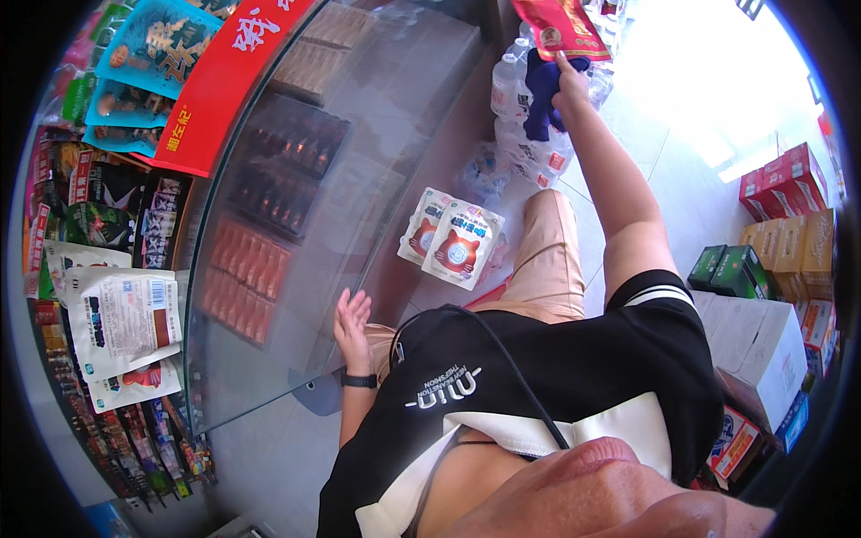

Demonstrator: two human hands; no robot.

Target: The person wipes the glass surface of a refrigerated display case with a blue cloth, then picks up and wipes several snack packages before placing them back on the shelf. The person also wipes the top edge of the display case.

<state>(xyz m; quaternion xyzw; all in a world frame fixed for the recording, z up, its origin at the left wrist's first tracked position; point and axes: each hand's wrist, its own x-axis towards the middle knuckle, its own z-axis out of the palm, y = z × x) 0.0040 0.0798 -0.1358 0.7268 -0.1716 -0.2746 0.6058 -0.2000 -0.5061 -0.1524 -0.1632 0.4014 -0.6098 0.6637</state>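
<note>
My left hand [352, 324], with a dark band on its wrist, holds nothing; its fingers are spread a little beside the edge of the glass display counter [403, 181]. Stretched far forward, my right hand [572, 87] has its fingers at the lower edge of a red printed packet [565, 30]. A navy cloth [541, 101] hangs bunched against that hand, over shrink-wrapped water bottles [506, 81]. Two white pouches with a red-brown cartoon animal [464, 243] overlap in front of my knees; what supports them is partly hidden.
White pouches [124, 323] lie over snack racks left of the glass. Turquoise packets [151, 47] stand behind a red sign strip [222, 74]. Cigarette-like packs [245, 282] show under the glass. Stacked cartons [753, 350] line the right side. A grey-blue stool seat [313, 393] is partly hidden.
</note>
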